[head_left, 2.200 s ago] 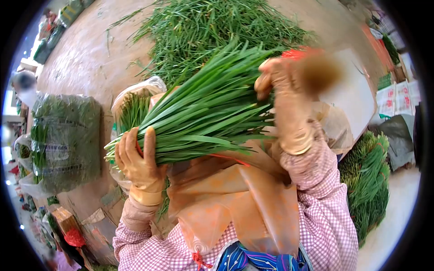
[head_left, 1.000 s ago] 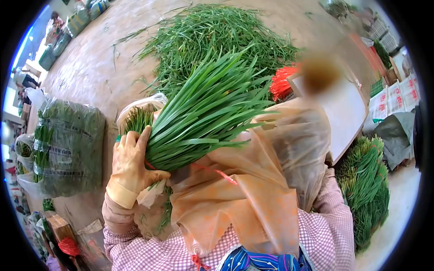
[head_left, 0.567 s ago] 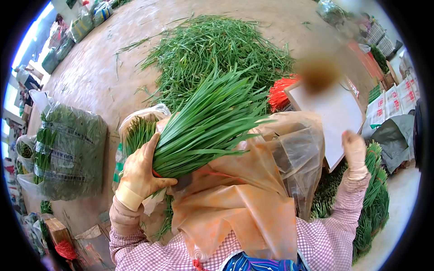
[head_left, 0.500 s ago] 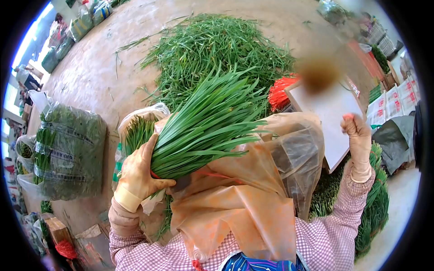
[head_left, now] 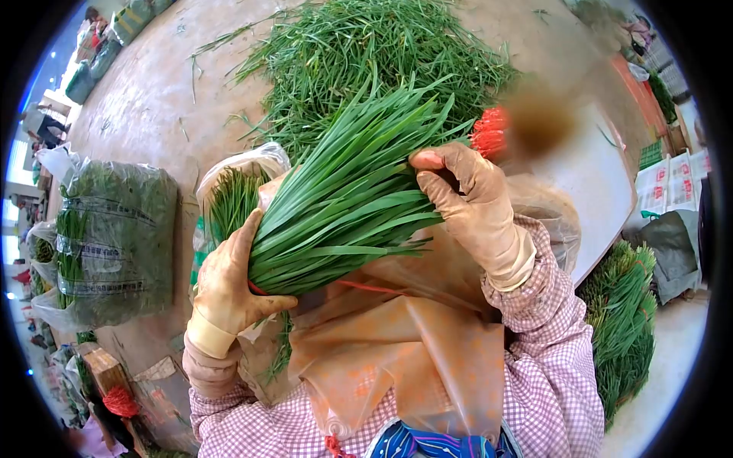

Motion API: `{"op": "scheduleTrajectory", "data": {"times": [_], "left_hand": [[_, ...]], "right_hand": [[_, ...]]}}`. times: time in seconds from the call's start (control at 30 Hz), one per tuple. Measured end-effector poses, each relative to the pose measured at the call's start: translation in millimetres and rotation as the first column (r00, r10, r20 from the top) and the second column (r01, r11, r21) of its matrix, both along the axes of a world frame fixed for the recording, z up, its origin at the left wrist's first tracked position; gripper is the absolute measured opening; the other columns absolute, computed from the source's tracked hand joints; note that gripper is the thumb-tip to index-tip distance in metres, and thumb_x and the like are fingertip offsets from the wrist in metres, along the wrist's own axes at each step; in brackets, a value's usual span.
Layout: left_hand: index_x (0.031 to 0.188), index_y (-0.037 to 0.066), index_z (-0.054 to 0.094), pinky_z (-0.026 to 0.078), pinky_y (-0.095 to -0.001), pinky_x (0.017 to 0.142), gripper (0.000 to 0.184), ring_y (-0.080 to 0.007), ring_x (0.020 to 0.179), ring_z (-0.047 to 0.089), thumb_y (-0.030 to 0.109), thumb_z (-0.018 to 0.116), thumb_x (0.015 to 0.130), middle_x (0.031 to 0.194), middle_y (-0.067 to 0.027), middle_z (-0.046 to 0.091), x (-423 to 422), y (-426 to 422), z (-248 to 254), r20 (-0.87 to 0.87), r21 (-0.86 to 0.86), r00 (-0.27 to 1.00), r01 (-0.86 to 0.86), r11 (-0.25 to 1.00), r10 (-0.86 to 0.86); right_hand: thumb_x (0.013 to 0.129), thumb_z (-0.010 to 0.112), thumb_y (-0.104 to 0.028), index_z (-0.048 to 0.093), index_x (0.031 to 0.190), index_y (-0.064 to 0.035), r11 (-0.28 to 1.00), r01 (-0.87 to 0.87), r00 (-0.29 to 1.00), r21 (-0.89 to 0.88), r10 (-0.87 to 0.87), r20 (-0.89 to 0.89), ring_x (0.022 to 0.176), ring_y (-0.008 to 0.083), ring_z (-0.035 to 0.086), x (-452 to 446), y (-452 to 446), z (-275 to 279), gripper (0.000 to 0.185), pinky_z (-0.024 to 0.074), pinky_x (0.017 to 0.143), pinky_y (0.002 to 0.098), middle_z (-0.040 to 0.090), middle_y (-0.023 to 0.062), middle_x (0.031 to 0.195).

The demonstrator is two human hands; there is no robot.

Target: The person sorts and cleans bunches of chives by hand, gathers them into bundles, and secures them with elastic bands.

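The bunch of long green leaves is above the tan apron. It slants, with its gathered end back and left and its tips pointing forward and right. The left hand wraps tight around the gathered end. The right hand is half curled at the tips; I can't tell if it pinches any. Ahead is a big leaf pile.

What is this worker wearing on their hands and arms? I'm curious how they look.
The left hand and right hand wear thin-looking tan gloves with paler, yellowish cuffs; the right glove looks more stained. The long sleeves have small purplish-pink and white checks, with a plain brownish band between checks and glove on the left.
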State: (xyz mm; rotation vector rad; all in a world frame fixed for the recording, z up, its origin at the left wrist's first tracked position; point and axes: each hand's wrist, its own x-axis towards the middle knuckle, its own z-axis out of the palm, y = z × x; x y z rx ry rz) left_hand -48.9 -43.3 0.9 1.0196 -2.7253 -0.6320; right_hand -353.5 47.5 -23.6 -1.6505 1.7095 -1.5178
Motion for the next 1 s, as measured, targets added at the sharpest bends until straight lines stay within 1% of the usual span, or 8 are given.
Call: {"op": "scheduleTrajectory", "data": {"times": [0.33, 0.47, 0.53, 0.57, 0.6, 0.67, 0.8, 1.0], "left_hand": [[0.142, 0.002, 0.034, 0.045, -0.0458, 0.093, 0.116, -0.0397, 0.11, 0.056, 0.033, 0.09, 0.045, 0.119, -0.0217, 0.059, -5.1, 2.5, 1.0, 0.035, 0.021, 0.999, -0.001, 1.0, 0.0], [0.142, 0.002, 0.034, 0.046, -0.0457, 0.091, 0.117, -0.0394, 0.108, 0.057, 0.031, 0.09, 0.043, 0.118, -0.022, 0.059, -6.6, 4.7, 0.3, 0.032, 0.009, 0.999, -0.019, 1.0, 0.019], [0.142, 0.002, 0.034, 0.046, -0.0455, 0.091, 0.118, -0.0393, 0.107, 0.057, 0.031, 0.09, 0.043, 0.118, -0.022, 0.059, -8.4, 4.8, 0.8, 0.029, 0.007, 0.999, -0.013, 1.0, 0.013], [0.142, 0.002, 0.034, 0.046, -0.0454, 0.09, 0.118, -0.0392, 0.106, 0.058, 0.031, 0.09, 0.042, 0.117, -0.0221, 0.059, -8.3, 5.2, 0.6, 0.025, 0.008, 1.0, -0.016, 1.0, 0.016], [0.142, 0.002, 0.034, 0.046, -0.0454, 0.09, 0.118, -0.0392, 0.106, 0.058, 0.031, 0.09, 0.042, 0.117, -0.0221, 0.059, -7.2, 5.6, -0.2, 0.021, 0.007, 1.0, -0.012, 1.0, 0.012], [0.142, 0.002, 0.034, 0.047, -0.045, 0.09, 0.118, -0.0391, 0.105, 0.058, 0.03, 0.091, 0.042, 0.115, -0.0221, 0.059, -3.9, 5.2, -2.0, -0.012, 0.01, 1.0, -0.018, 1.0, 0.018], [0.142, 0.001, 0.036, 0.047, -0.0438, 0.092, 0.116, -0.04, 0.107, 0.059, 0.037, 0.09, 0.045, 0.119, -0.0236, 0.059, -2.5, 5.9, -3.1, -0.013, 0.021, 1.0, -0.027, 0.999, 0.028], [0.142, 0.001, 0.033, 0.047, -0.045, 0.088, 0.12, -0.039, 0.104, 0.058, 0.03, 0.091, 0.04, 0.115, -0.0205, 0.059, -7.8, 8.9, 0.5, 0.034, -0.027, 0.999, -0.02, 0.999, 0.021]], "right_hand": [[0.088, 0.066, -0.013, 0.065, 0.095, 0.0019, 0.896, -0.204, 0.908, 0.395, 0.022, 0.419, 0.068, 0.0144, 0.06, -3.2, -11.5, 9.2, 0.017, 0.047, 0.064, 0.0274, 0.066, 0.0084, 0.076], [0.086, 0.068, -0.008, 0.064, 0.085, 0.0005, 0.967, -0.077, 0.997, 0.243, 0.077, 0.01, 0.064, 0.0081, 0.052, 5.6, -14.1, 0.2, 0.009, 0.0455, 0.06, 0.0235, 0.059, 0.001, 0.068], [0.085, 0.067, -0.008, 0.064, 0.087, -0.0009, 0.99, 0.05, 0.997, -0.129, -0.057, -0.051, 0.058, 0.0182, 0.058, 11.4, -12.4, -8.7, 0.008, 0.0465, 0.054, 0.0293, 0.062, 0.0093, 0.069], [0.086, 0.067, -0.007, 0.063, 0.084, -0.0024, 0.968, 0.197, 0.979, -0.154, -0.186, 0.08, 0.054, 0.0133, 0.055, 11.8, -11.9, -6.5, 0.007, 0.0442, 0.05, 0.0282, 0.061, 0.0056, 0.066], [0.089, 0.065, -0.008, 0.064, 0.086, -0.0036, 0.97, 0.242, 0.85, -0.012, -0.206, 0.485, 0.055, 0.0082, 0.053, 4.4, -9.4, -2.0, 0.005, 0.0422, 0.048, 0.024, 0.062, 0.0028, 0.069], [0.091, 0.063, -0.009, 0.065, 0.091, -0.0037, 0.913, 0.409, 0.673, 0.004, -0.305, 0.674, 0.057, 0.0062, 0.051, -27.0, -5.4, 5.5, 0.006, 0.0408, 0.05, 0.0203, 0.063, 0.0017, 0.071], [0.092, 0.062, -0.012, 0.066, 0.094, -0.004, 0.894, 0.449, 0.725, 0.013, -0.373, 0.579, 0.058, 0.0056, 0.052, -48.9, 10.0, 10.8, 0.009, 0.0416, 0.053, 0.0191, 0.063, 0.0009, 0.071], [0.094, 0.061, -0.026, 0.065, 0.092, -0.0021, 0.962, -0.095, 0.904, 0.256, -0.025, 0.427, 0.061, 0.0089, 0.048, -39.3, 14.4, 12.8, 0.025, 0.0409, 0.056, 0.0241, 0.06, -0.0009, 0.069]]}}
